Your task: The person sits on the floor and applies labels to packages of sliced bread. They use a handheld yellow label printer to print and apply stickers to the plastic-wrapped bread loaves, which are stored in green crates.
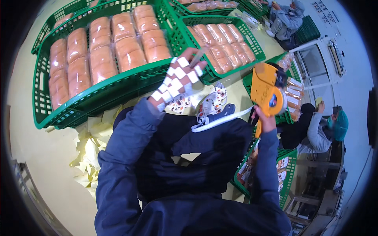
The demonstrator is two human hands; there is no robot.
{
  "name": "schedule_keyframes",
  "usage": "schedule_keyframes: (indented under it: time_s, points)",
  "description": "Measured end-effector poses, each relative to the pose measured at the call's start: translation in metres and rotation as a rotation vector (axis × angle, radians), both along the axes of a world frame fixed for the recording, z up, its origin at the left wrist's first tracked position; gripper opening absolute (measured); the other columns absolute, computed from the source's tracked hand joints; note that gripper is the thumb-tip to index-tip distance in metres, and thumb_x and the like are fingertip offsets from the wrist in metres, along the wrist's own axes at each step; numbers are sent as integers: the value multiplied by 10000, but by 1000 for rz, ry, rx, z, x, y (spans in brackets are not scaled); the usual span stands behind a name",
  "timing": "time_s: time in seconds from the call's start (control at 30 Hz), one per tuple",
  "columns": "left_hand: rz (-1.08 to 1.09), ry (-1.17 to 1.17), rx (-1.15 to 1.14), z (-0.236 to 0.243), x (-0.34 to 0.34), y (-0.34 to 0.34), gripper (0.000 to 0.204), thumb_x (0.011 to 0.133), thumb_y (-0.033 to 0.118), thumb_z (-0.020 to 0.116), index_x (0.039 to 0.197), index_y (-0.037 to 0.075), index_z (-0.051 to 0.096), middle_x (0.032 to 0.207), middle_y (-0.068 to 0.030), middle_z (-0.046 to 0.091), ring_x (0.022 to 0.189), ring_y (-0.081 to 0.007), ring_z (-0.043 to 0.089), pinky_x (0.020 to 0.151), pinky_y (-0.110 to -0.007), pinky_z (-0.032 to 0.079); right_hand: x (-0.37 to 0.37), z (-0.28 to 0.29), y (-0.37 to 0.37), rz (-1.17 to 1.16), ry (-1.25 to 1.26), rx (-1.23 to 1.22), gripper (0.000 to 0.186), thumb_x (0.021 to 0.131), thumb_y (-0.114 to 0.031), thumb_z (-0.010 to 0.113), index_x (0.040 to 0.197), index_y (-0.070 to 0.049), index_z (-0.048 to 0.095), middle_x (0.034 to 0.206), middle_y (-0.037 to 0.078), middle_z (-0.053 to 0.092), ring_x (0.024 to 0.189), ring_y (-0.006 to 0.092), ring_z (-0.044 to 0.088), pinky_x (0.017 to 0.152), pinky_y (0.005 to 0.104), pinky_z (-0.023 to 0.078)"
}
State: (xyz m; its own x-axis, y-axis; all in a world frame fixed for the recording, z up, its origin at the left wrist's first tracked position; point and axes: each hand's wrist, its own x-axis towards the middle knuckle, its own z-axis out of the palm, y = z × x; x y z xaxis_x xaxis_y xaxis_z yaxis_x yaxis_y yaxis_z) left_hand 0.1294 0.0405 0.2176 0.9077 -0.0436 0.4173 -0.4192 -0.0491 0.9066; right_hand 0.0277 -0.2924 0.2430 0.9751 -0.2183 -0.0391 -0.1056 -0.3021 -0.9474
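Note:
My right hand (267,120) is wrapped around the handle of a yellow label gun (263,87), held up at the right of my lap. From the gun a long white strip of label backing (226,118) trails left over my knee. Many small white labels (175,83) are stuck over the back of my left hand (185,76). Its fingers are curled round a thin, translucent brownish piece I cannot make out. That hand is beside the near corner of a large green crate (82,103), which holds several clear-wrapped packs of bread rolls (129,54).
A smaller green crate (258,59) of wrapped bread stands beyond my left hand. More crates with packages (293,98) are at the right. Crumpled yellow paper (90,151) lies left of my legs. Two other people (286,21), (321,131) are at the far right and right.

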Motion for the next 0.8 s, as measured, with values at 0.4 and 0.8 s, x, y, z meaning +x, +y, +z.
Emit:
schedule_keyframes:
  time_s: [0.4,0.8]
  points:
    - [-101,210,163,-8,4,-9,393,836,214,610,1165,18,525,894,-83,606,789,-140,565,700,-295,470,4,-217,-141,-354,410,-786,518,613,-288,775,1044,-65,593,982,154,647,945,328,619,815,420,487]
    - [-162,347,73,-13,2,-28,332,879,192,573,1123,-29,526,957,-101,620,826,-150,579,734,-283,478,27,-280,-227,-707,-163,-715,177,747,-213,608,873,-97,652,908,134,649,950,329,572,862,415,431]
